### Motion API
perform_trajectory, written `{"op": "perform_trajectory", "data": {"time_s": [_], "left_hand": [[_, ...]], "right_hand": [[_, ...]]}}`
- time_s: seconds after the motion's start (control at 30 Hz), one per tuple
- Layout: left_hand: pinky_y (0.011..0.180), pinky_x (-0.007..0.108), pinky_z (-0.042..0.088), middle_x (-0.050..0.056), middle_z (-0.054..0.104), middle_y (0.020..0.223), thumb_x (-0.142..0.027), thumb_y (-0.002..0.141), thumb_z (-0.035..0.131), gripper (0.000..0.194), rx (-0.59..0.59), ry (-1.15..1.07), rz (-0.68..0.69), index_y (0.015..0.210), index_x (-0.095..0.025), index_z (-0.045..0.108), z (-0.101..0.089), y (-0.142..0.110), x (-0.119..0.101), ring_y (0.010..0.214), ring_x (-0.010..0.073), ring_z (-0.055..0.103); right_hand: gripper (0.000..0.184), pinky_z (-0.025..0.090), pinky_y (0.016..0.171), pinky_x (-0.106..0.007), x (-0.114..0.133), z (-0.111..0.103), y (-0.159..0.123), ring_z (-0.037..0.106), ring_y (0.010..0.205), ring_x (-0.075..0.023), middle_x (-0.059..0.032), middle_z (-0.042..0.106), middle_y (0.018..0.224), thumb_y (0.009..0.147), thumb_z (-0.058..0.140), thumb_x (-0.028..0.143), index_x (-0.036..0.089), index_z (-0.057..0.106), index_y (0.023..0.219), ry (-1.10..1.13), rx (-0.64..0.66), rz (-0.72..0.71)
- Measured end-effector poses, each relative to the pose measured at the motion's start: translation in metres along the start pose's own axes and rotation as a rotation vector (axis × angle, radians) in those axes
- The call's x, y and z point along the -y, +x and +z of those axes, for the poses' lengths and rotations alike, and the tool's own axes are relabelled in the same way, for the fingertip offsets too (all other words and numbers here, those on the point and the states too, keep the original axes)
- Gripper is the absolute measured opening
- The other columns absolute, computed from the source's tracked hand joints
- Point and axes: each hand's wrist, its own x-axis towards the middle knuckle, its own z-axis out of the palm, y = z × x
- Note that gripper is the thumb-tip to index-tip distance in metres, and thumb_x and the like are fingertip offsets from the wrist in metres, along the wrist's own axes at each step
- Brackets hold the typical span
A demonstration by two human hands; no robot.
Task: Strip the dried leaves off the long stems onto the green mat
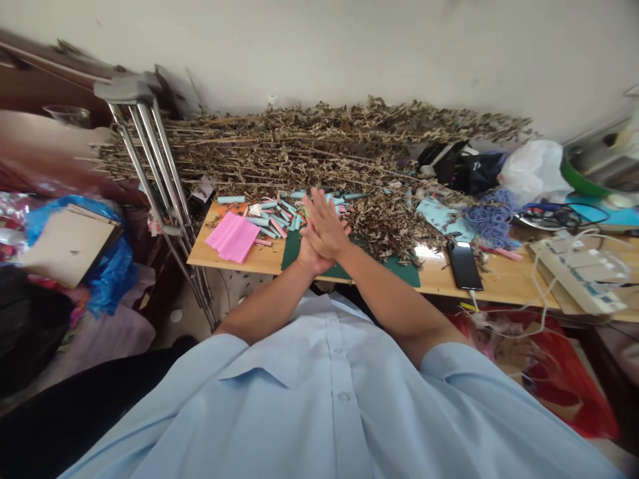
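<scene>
Leaves (394,233) all over your counter (270,259), dry and crumbly looking, and you've got your palms together right above the green mat (407,271). Your right hand (328,229) lies over your left hand (314,255), set crosswise. Fingers on the right are stretched out straight, a bit fanned toward the tips. Your left ones are mostly hidden underneath, with just some tips poking out past the right edge, so can't tell if they're flat or curled. Can't tell if anything's squeezed between your palms either.

As for how far along you are: I'd call it partway, judging by what's lying around. You've got a decent heap of little blue and pink paper rolls (277,216) just behind and left of your hands, and those look like the done part to me. What looks left is a lot: that loose leaf pile, which spills onto the mat's right side, plus the dried stalks (279,143) lying along the wall, leaves on. You've also got flat pink paper (233,237) at the front left, and light blue paper (446,223) behind your phone (465,266), bits of leaf scattered on it.
</scene>
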Motion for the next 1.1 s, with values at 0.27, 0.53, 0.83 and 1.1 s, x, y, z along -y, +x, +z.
{"op": "perform_trajectory", "data": {"time_s": [0.27, 0.53, 0.83, 1.1], "left_hand": [[0.108, 0.048, 0.044, 0.022, 0.061, 0.134, -0.073, 0.092, 0.023, 0.083, 0.073, 0.033, -0.095, 0.132, -0.009, 0.059, -0.013, 0.004, -0.013, 0.135, 0.034, 0.05], [0.111, 0.052, 0.041, 0.018, 0.06, 0.138, -0.072, 0.092, 0.027, 0.076, 0.011, 0.054, -0.059, 0.126, -0.014, 0.062, -0.012, 0.001, -0.023, 0.135, 0.0337, 0.049], [0.115, 0.054, 0.036, 0.017, 0.054, 0.144, -0.074, 0.092, 0.026, 0.077, 0.098, 0.115, -0.063, 0.134, -0.017, 0.055, -0.013, -0.004, -0.019, 0.138, 0.0331, 0.046], [0.107, 0.049, 0.045, 0.017, 0.063, 0.132, -0.074, 0.093, 0.025, 0.074, 0.056, 0.338, 0.019, 0.125, -0.017, 0.06, -0.018, 0.001, -0.025, 0.129, 0.0311, 0.056]], "right_hand": [[0.066, 0.039, 0.114, -0.051, -0.024, -0.016, -0.007, 0.046, 0.139, -0.0255, -0.0092, 0.046, 0.151, 0.101, 0.015, 0.062, 0.026, 0.027, 0.155, 0.425, -0.386, 0.206], [0.018, 0.054, 0.09, -0.039, -0.016, -0.026, -0.048, 0.065, 0.093, -0.0208, -0.0043, 0.072, 0.098, 0.089, 0.065, 0.033, 0.026, 0.074, 0.103, 0.365, -0.18, 0.133], [0.018, 0.052, 0.093, -0.039, -0.009, -0.001, -0.06, 0.066, 0.098, -0.0195, -0.0045, 0.072, 0.101, 0.09, 0.062, 0.022, 0.025, 0.075, 0.101, 0.416, -0.274, 0.112], [0.012, 0.052, 0.082, -0.035, -0.015, -0.003, -0.067, 0.063, 0.083, -0.0191, -0.0041, 0.071, 0.088, 0.09, 0.06, 0.028, 0.021, 0.071, 0.089, 0.327, -0.268, 0.263]]}}
